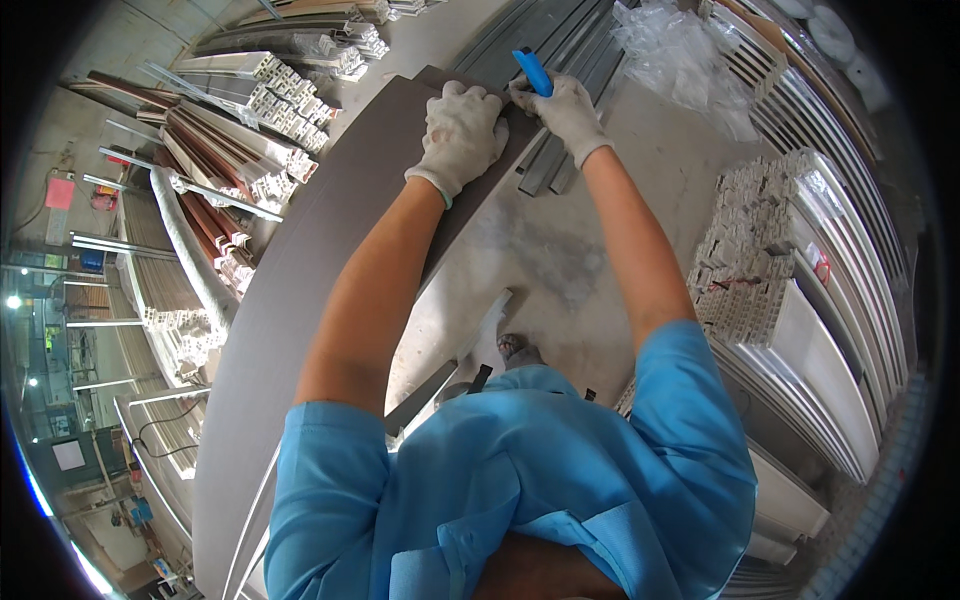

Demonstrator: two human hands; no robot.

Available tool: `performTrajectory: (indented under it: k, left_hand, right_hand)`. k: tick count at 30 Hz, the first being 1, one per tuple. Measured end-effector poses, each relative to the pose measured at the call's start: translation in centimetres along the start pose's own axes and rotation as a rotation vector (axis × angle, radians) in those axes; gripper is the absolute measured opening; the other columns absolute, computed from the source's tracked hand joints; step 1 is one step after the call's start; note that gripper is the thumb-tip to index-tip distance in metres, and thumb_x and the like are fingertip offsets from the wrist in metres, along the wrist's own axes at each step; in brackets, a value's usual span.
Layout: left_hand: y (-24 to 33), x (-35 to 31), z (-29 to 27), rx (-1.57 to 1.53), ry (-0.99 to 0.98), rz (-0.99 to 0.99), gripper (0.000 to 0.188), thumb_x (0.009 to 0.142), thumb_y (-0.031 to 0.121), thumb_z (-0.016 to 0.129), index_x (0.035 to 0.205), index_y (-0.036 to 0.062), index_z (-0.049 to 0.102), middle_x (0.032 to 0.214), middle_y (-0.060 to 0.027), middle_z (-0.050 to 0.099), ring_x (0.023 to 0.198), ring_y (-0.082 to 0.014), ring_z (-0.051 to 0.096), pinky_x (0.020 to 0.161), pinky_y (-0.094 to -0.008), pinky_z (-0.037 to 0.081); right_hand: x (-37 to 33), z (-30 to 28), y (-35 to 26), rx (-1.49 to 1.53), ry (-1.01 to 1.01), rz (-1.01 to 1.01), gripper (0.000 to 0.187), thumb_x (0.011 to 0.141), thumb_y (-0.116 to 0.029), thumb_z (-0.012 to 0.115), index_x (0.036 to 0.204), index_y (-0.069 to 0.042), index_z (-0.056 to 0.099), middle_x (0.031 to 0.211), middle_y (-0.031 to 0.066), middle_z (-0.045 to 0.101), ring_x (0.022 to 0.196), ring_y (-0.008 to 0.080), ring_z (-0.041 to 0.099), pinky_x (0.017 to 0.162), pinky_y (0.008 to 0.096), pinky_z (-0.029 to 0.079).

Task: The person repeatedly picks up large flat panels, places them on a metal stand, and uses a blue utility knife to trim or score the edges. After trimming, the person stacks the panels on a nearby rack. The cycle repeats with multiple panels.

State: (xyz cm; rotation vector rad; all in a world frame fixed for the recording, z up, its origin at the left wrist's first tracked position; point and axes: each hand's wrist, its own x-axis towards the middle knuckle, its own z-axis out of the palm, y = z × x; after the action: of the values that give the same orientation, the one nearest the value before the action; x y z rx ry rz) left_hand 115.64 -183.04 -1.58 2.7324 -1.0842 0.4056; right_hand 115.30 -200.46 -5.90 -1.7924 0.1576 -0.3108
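Pale floor point(570, 255) stretches between the brown panel point(320, 225) and white stack point(745, 250); near the panel's far end, left hand point(460, 137) lies curled, grip unclear; right hand point(570, 115) clasps blue tool point(534, 73).

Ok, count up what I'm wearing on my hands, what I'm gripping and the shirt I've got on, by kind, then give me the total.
Pale gloves: 2
Blue tool in the right hand: 1
Blue shirt: 1
Total: 4
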Motion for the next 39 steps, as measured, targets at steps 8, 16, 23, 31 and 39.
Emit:
performTrajectory:
  k: [8, 16, 23, 31, 39]
  left_hand:
    - [2.0, -15.9, -5.8, -0.056, 0.133, -0.077, 0.054, 0.076, 0.030, 0.078, 0.122, 0.0081, 0.059, 0.123, -0.0163, 0.053, 0.112, -0.0368, 0.052, 0.094, -0.0478, 0.043]
    - [3.2, -35.1, -11.6, 0.305, 0.069, -0.538, 0.045, 0.078, 0.028, 0.078, 0.118, 0.0150, 0.061, 0.113, -0.0082, 0.059, 0.105, -0.0308, 0.056, 0.088, -0.0461, 0.045]
    - [1.2, -36.9, -14.1, -0.254, 0.147, -0.619, 0.024, 0.085, 0.004, 0.070, 0.107, 0.0019, 0.061, 0.084, -0.0161, 0.067, 0.071, -0.0285, 0.067, 0.065, -0.0357, 0.052]
    - [-1.7, -37.2, -16.9, -0.514, -0.054, -0.688, 0.011, 0.091, 0.009, 0.066, 0.093, -0.0012, 0.066, 0.077, -0.0155, 0.064, 0.061, -0.0257, 0.060, 0.059, -0.0342, 0.046]
    - [-3.5, -38.2, -16.6, -0.305, -0.122, -0.303, 0.013, 0.090, 0.013, 0.068, 0.086, 0.0029, 0.062, 0.075, -0.0127, 0.065, 0.062, -0.0253, 0.065, 0.056, -0.0366, 0.048]
  right_hand:
    - [-0.5, -0.5, -1.4, -0.062, -0.062, 0.073, 0.021, 0.083, -0.018, 0.077, 0.100, -0.006, 0.072, 0.077, 0.0009, 0.067, 0.069, 0.0086, 0.060, 0.068, 0.0247, 0.051]
    - [-0.5, -0.5, -1.4, -0.092, -0.045, 0.075, 0.027, 0.086, -0.024, 0.075, 0.106, -0.006, 0.071, 0.083, 0.0013, 0.068, 0.068, 0.0091, 0.061, 0.067, 0.0260, 0.053]
    - [-1.8, -2.9, -1.4, -0.021, 0.149, 0.009, 0.051, 0.094, -0.043, 0.064, 0.124, -0.003, 0.059, 0.084, 0.0061, 0.067, 0.075, 0.0153, 0.065, 0.070, 0.0306, 0.053]
    - [-8.3, -3.9, -2.9, -0.714, 0.032, -0.006, 0.059, 0.096, -0.058, 0.048, 0.132, -0.012, 0.055, 0.111, 0.0163, 0.069, 0.115, 0.0347, 0.062, 0.096, 0.0424, 0.048]
    - [-11.0, 1.4, -6.5, -0.968, 0.123, 0.038, 0.038, 0.094, -0.043, 0.056, 0.122, -0.017, 0.059, 0.103, 0.0142, 0.072, 0.102, 0.0355, 0.068, 0.089, 0.0473, 0.052]
